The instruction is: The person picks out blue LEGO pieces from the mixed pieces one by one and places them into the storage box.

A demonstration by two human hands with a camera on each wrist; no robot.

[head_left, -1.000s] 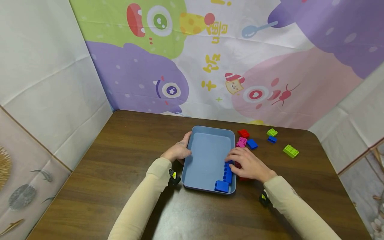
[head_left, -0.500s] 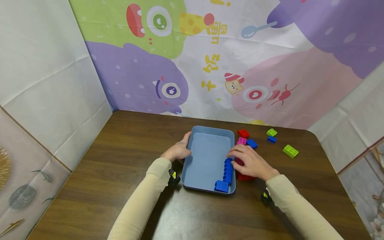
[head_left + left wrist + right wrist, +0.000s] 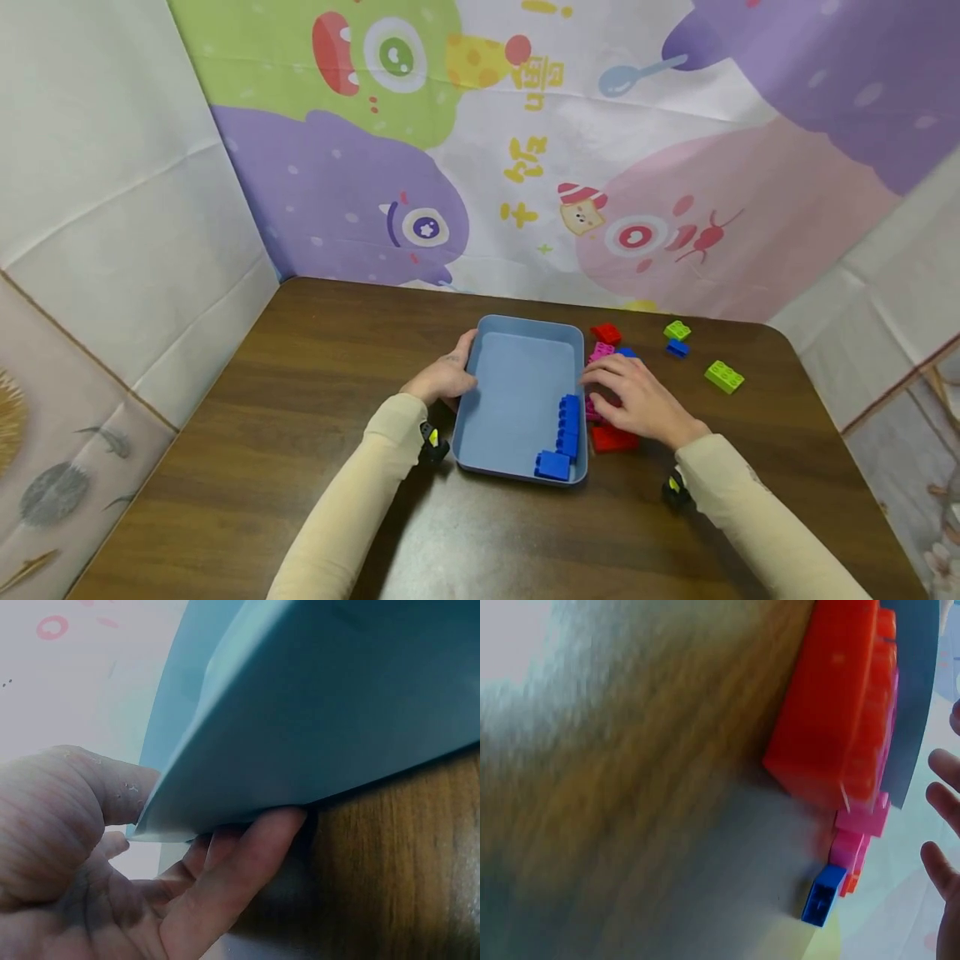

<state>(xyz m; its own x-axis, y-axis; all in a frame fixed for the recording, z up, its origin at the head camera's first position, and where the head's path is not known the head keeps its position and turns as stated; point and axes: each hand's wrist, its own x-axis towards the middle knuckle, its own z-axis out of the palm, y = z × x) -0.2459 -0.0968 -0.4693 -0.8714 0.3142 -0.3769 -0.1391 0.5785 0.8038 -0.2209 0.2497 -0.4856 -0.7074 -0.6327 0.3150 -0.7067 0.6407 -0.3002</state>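
In the head view a blue-grey plastic tray (image 3: 517, 375) sits on the table, several blue toy bricks (image 3: 567, 425) lined along its right wall and bottom right corner. My left hand (image 3: 442, 379) grips the tray's left side; the left wrist view shows the thumb over the rim and fingers (image 3: 240, 877) underneath. Just beyond the right rim, my right hand (image 3: 637, 400) hovers above a red brick (image 3: 615, 439) and pink ones (image 3: 592, 408), fingers spread with nothing between them. The right wrist view has that red brick (image 3: 825, 705) large beside the tray, fingers (image 3: 946, 769) at its edge.
Behind the right hand lie a magenta brick (image 3: 602, 351), a red brick (image 3: 606, 333) and a partly hidden blue brick (image 3: 626, 353). Farther right are two lime-green bricks (image 3: 724, 377) and a small blue one (image 3: 678, 349). A printed cloth (image 3: 525, 167) hangs behind the table.
My right hand has let go of the blue brick by the tray's right wall and moved right, out over the loose bricks. The left hand keeps its hold on the tray.
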